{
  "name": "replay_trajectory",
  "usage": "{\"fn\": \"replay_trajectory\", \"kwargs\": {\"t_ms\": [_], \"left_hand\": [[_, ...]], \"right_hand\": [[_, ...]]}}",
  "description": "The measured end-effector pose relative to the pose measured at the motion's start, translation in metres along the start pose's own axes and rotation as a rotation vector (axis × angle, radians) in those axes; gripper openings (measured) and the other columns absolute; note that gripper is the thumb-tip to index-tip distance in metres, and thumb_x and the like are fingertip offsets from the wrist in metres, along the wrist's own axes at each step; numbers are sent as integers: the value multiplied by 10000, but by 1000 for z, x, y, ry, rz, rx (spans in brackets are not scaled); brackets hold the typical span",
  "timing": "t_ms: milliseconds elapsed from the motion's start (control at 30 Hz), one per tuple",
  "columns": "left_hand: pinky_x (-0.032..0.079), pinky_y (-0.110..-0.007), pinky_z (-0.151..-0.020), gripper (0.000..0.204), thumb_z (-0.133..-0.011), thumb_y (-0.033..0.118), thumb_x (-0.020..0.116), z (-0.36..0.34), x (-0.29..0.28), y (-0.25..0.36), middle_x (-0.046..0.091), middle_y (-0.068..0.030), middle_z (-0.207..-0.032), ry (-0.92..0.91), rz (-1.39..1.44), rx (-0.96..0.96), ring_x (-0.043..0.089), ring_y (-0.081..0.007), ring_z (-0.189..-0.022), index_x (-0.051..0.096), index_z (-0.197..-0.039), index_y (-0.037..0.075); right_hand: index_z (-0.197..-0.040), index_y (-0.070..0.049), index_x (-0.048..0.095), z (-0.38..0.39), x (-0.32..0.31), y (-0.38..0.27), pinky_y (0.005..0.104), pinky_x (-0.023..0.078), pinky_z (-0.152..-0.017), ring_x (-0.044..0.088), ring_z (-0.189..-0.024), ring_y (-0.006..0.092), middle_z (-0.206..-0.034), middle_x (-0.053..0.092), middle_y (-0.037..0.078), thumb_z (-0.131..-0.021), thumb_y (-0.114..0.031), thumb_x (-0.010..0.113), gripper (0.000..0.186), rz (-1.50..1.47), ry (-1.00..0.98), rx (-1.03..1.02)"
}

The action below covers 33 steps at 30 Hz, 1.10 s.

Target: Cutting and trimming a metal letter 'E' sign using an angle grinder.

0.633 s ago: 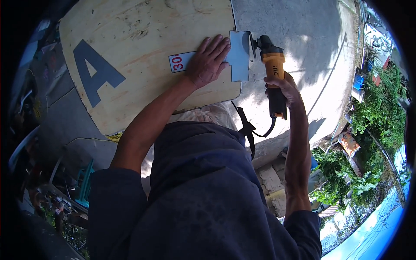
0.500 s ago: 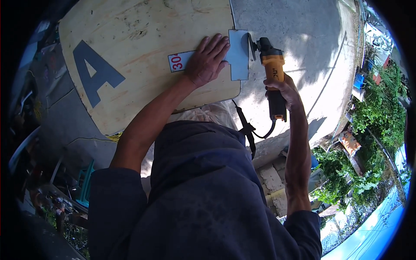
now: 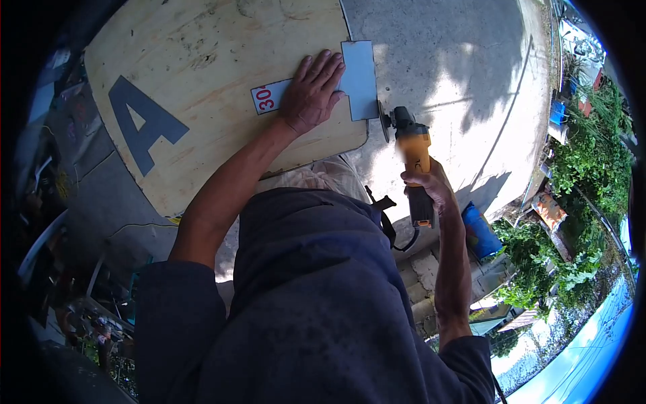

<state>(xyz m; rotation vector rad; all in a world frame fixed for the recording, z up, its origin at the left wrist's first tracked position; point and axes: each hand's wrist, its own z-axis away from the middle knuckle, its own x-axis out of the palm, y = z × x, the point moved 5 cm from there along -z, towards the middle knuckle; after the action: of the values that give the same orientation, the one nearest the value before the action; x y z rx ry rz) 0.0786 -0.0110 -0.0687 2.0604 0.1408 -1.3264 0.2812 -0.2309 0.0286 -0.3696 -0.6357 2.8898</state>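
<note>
My left hand (image 3: 311, 94) lies flat, fingers stretched out, pressing a T-shaped piece of pale sheet (image 3: 361, 81) onto a wooden board (image 3: 222, 81). The wide end of the sheet juts past the board's right edge. My right hand (image 3: 431, 187) is wrapped round the body of an orange and black angle grinder (image 3: 416, 151). The grinder's thin disc (image 3: 383, 122) stands on edge beside the sheet's lower right corner; whether it touches cannot be made out. A black cord runs from the grinder's rear end.
A dark grey letter-shaped cutout (image 3: 145, 124) lies on the board's left part. Concrete ground (image 3: 431, 40) stretches beyond the board to the right. A black strap (image 3: 382, 205) hangs by my lap, near the cord. A blue bag (image 3: 479, 232) and green plants (image 3: 585, 155) are at the right.
My right hand has brought the grinder down toward me, from the sheet's right edge to near its lower corner. My left hand stays flat on the sheet. The whole view has shifted slightly.
</note>
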Motion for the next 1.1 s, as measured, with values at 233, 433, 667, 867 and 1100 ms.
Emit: {"fn": "replay_trajectory", "kwargs": {"t_ms": [233, 433, 667, 867, 1100], "left_hand": [[234, -512, -1232, 583, -984, 348, 611, 1, 4, -2, 445, -120, -1580, -3, -8, 4, 338, -303, -1509, 517, -1462, 27], [244, -532, -1221, 616, -962, 362, 635, -3, -4, -4, 436, -146, -1577, 16, 42, 20, 341, -335, -1500, 503, -1454, 15], [354, -501, -1088, 708, -780, 336, 818, 0, -24, 2, 481, -133, -1498, -27, 65, -54, 439, -335, -1346, 541, -1339, 0], [364, -495, -1039, 673, -669, 132, 882, -9, -29, 2, 480, -135, -1489, -80, 157, -125, 469, -334, -1283, 563, -1249, 9], [396, -452, -990, 484, -776, 143, 796, -36, -29, 2, 503, -130, -1398, -298, 65, 222, 499, -299, -1220, 584, -1183, -10]], "right_hand": [[-1110, -1, 591, 14, 1, 31, 318, 578, -561, 667, -615, 180, -793, 628, 65, -706, -169, 811, 490, -50, 0, 56], [-1090, -1, 590, 21, -3, 52, 336, 587, -610, 666, -677, 187, -838, 633, 76, -675, -198, 826, 516, 19, 14, 49], [-1069, -16, 574, 27, -19, 73, 338, 573, -555, 664, -607, 197, -801, 642, 94, -755, -216, 811, 442, -268, 98, 28], [-1068, -27, 553, 18, -24, 94, 346, 580, -545, 668, -597, 209, -776, 647, 99, -852, -344, 792, 452, -505, 122, 43], [-1118, -17, 526, 19, -22, 100, 363, 607, -627, 698, -688, 230, -845, 660, 119, -796, -265, 788, 484, -586, 67, -18]]}}
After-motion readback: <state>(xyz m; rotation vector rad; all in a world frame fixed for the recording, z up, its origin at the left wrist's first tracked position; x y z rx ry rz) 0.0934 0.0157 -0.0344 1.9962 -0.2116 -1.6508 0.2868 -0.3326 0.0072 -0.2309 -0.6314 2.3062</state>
